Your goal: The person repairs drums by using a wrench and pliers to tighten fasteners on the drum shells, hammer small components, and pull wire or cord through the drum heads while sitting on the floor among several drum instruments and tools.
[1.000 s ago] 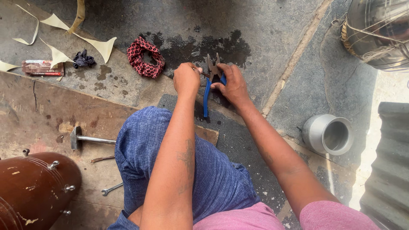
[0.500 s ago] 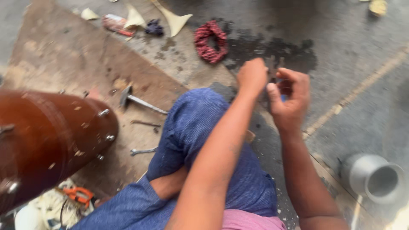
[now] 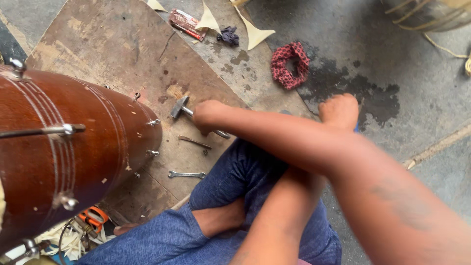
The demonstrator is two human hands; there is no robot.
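I sit cross-legged in blue jeans (image 3: 255, 181) with my forearms crossed. My right hand (image 3: 208, 116) reaches left across my knee and closes over the handle of a steel hammer (image 3: 179, 107), which lies on a worn brown board (image 3: 122, 54). My left hand (image 3: 338, 110) is a closed fist over the wet grey floor. A sliver of bright blue beside it looks like the handle of the pliers (image 3: 356, 128); the rest of them is hidden. A large brown wooden drum (image 3: 73, 147) with metal hooks lies close on my left.
A spanner (image 3: 186, 174) and a thin metal tool (image 3: 195, 142) lie on the board near my knee. A red patterned cloth ring (image 3: 290, 64), pale scraps (image 3: 255, 34) and a dark rag (image 3: 228, 35) lie farther off. An orange tool (image 3: 93, 216) sits under the drum.
My view has swung left, bringing the drum in. My right hand has left the spot near the wet patch and crossed over to the hammer. My left hand stays near the wet patch.
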